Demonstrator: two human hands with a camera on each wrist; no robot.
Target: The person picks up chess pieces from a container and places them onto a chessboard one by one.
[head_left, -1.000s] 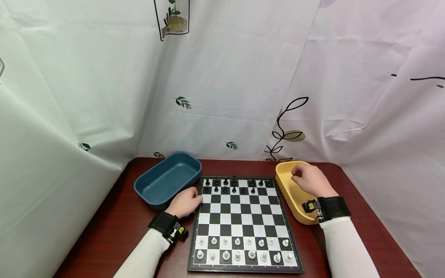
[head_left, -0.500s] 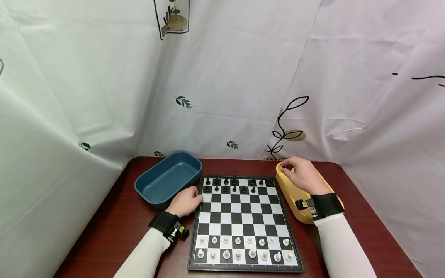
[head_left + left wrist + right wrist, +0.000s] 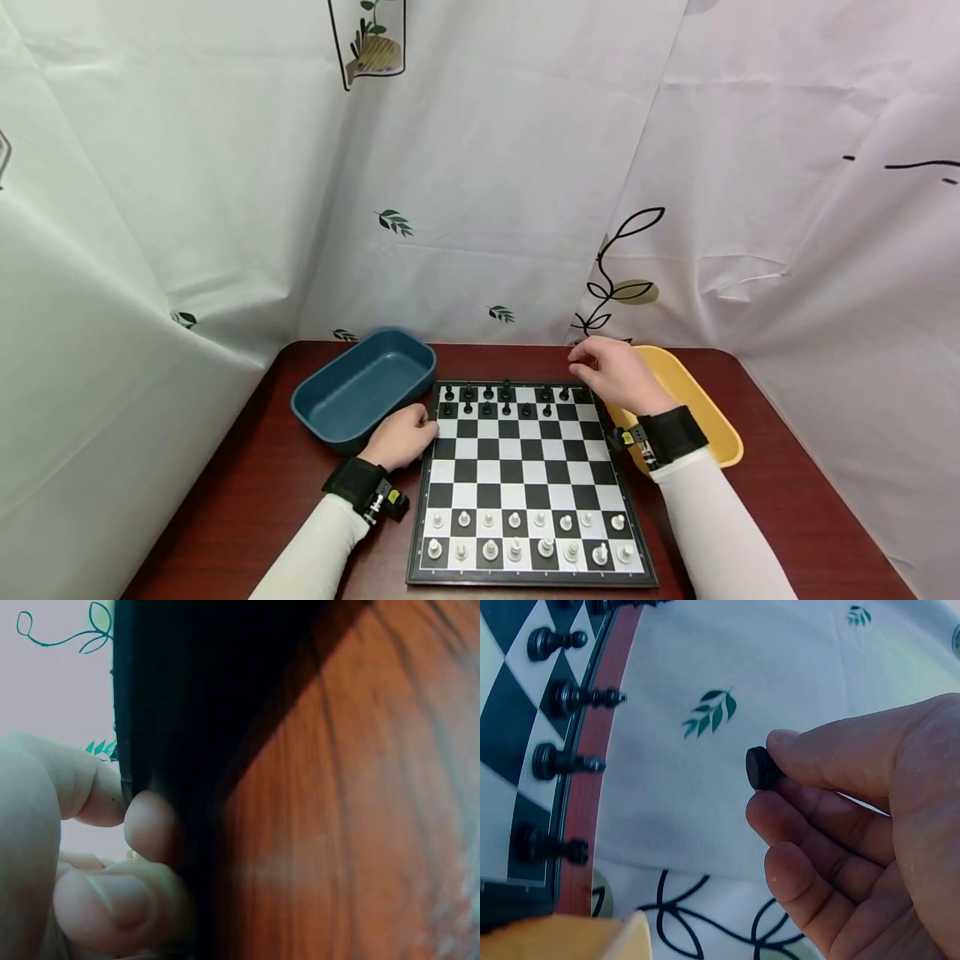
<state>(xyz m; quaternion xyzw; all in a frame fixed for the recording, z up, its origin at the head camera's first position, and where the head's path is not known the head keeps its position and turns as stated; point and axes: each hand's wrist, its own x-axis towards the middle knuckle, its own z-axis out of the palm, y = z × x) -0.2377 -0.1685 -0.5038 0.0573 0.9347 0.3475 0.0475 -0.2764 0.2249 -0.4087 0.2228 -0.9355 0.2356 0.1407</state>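
In the head view, a black-and-white chessboard (image 3: 517,450) lies flat on the table. My left hand (image 3: 400,435) grips its left edge; the left wrist view shows curled fingertips (image 3: 150,825) against the dark side of the board. Over the board's far right corner, my right hand (image 3: 618,375) pinches a small black chess piece (image 3: 758,768) between thumb and fingers, round base facing the right wrist camera and the rest hidden in the grip. Black chess pieces (image 3: 506,389) stand in two far rows, with gaps in both. White chess pieces (image 3: 546,547) stand in the two near rows.
A blue bin (image 3: 360,387) stands on the table left of the board. To the right, partly under my right forearm, is a yellow bin (image 3: 723,433). Behind the reddish-brown table (image 3: 225,500) hangs a white curtain (image 3: 487,167) with leaf prints.
My right hand has moved left from over the yellow bin to the board's far right corner. The left hand stays at the board's left edge.
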